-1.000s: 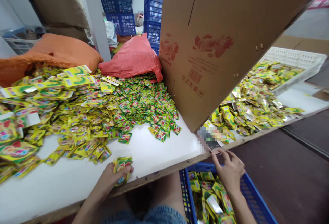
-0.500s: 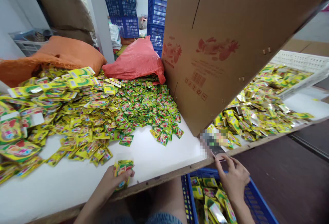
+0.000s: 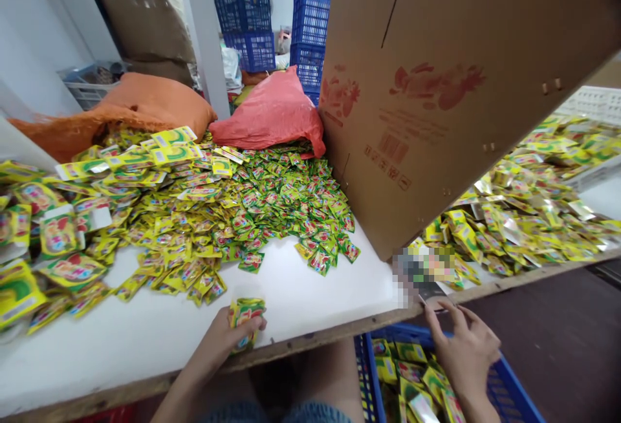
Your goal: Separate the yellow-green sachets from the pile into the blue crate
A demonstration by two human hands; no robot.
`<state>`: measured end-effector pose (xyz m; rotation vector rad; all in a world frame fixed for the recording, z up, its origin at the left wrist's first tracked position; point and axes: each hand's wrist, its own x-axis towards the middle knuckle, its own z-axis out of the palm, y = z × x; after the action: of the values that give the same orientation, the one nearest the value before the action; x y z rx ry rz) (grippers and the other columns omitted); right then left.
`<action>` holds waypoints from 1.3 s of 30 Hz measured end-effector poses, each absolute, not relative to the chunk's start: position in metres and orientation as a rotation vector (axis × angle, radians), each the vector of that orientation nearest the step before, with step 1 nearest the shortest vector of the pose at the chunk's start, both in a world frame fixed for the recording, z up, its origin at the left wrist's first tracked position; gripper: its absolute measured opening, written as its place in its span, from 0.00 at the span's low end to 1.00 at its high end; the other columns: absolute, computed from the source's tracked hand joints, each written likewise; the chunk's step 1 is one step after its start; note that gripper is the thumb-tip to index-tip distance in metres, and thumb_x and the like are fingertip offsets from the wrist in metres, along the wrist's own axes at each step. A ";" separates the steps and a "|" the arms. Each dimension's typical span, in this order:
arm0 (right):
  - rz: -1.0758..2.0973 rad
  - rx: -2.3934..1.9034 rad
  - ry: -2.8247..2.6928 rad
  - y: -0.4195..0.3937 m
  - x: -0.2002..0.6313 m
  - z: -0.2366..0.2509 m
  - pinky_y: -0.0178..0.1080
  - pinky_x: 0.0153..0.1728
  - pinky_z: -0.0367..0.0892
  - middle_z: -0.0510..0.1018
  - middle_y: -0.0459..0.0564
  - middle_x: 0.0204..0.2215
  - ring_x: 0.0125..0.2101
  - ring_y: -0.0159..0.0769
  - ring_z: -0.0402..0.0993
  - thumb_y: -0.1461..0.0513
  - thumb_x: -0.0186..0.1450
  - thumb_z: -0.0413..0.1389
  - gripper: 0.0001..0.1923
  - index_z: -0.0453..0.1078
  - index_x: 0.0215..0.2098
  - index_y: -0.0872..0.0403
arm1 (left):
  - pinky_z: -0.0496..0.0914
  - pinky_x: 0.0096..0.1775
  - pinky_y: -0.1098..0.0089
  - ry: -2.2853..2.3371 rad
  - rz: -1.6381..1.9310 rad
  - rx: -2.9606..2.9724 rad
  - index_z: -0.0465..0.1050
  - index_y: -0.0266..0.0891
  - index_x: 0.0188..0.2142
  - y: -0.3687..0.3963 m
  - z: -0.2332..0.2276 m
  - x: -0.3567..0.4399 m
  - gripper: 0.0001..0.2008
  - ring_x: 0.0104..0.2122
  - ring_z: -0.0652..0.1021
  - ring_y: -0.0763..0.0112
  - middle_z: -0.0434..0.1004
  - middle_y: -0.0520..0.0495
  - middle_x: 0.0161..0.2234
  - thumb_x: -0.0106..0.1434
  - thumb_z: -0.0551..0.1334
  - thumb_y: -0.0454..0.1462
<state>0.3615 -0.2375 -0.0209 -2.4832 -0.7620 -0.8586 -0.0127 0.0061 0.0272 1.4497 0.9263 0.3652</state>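
My left hand (image 3: pixel 233 336) is closed around a small stack of yellow-green sachets (image 3: pixel 248 319), held just above the table's front edge with the thumb across the front. To the right, my right hand (image 3: pixel 463 345) reaches over the table edge with its fingers apart. Its fingertips touch the near edge of a dark flat device that looks like a phone (image 3: pixel 431 288), whose upper part is blurred out. Many loose sachets (image 3: pixel 291 193) lie heaped on the white table (image 3: pixel 301 303). Below my right hand, a blue crate (image 3: pixel 517 384) holds more sachets.
A large cardboard box (image 3: pixel 417 132) stands tilted on the table, beside another sachet heap (image 3: pixel 514 222). An orange sack (image 3: pixel 160 96) and a red sack (image 3: pixel 276 112) lie behind the left heap. Blue crates (image 3: pixel 310 22) are stacked at the back.
The view has shifted, so everything appears slightly further right. My left hand still grips the sachets, and my right hand stays at the phone-like device with little change.
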 end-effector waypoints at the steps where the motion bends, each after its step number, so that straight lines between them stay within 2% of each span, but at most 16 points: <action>1: -0.860 -2.484 -0.758 -0.237 0.361 -0.021 0.48 0.38 0.53 0.66 0.60 0.43 0.44 0.55 0.60 0.49 0.60 0.46 0.21 0.70 0.41 0.52 | 0.66 0.31 0.72 0.927 0.370 1.457 0.74 0.32 0.29 0.006 0.026 -0.013 0.18 0.28 0.74 0.66 0.77 0.43 0.28 0.50 0.62 0.47; 8: -0.899 -2.461 -0.753 -0.235 0.360 -0.018 0.45 0.40 0.53 0.67 0.58 0.41 0.43 0.50 0.59 0.49 0.60 0.47 0.21 0.72 0.37 0.54 | 0.67 0.34 0.70 0.949 0.336 1.460 0.75 0.32 0.30 0.008 0.023 -0.014 0.19 0.33 0.76 0.62 0.78 0.41 0.31 0.50 0.62 0.49; 13: -0.899 -2.464 -0.756 -0.234 0.357 -0.015 0.45 0.40 0.53 0.67 0.58 0.41 0.43 0.49 0.59 0.49 0.61 0.46 0.22 0.71 0.39 0.55 | 0.68 0.34 0.70 0.950 0.311 1.417 0.75 0.32 0.32 0.010 0.018 -0.014 0.21 0.34 0.76 0.61 0.79 0.40 0.32 0.50 0.63 0.49; 29: -0.868 -2.470 -0.722 -0.234 0.356 -0.015 0.45 0.40 0.54 0.67 0.58 0.42 0.43 0.49 0.59 0.46 0.60 0.44 0.24 0.71 0.38 0.54 | 0.69 0.35 0.68 0.935 0.302 1.494 0.75 0.34 0.30 0.011 0.020 -0.014 0.20 0.37 0.76 0.57 0.79 0.41 0.33 0.51 0.61 0.50; 39: -0.898 -2.458 -0.743 -0.235 0.360 -0.018 0.46 0.39 0.54 0.67 0.58 0.41 0.43 0.49 0.60 0.46 0.60 0.44 0.24 0.71 0.38 0.54 | 0.70 0.37 0.67 0.966 0.320 1.478 0.76 0.34 0.30 0.011 0.013 -0.016 0.19 0.38 0.77 0.56 0.79 0.41 0.33 0.49 0.63 0.49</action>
<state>0.3597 -0.2355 -0.0184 -2.4578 -0.7434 -0.8978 -0.0157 0.0114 0.0127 1.4782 0.9657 0.3196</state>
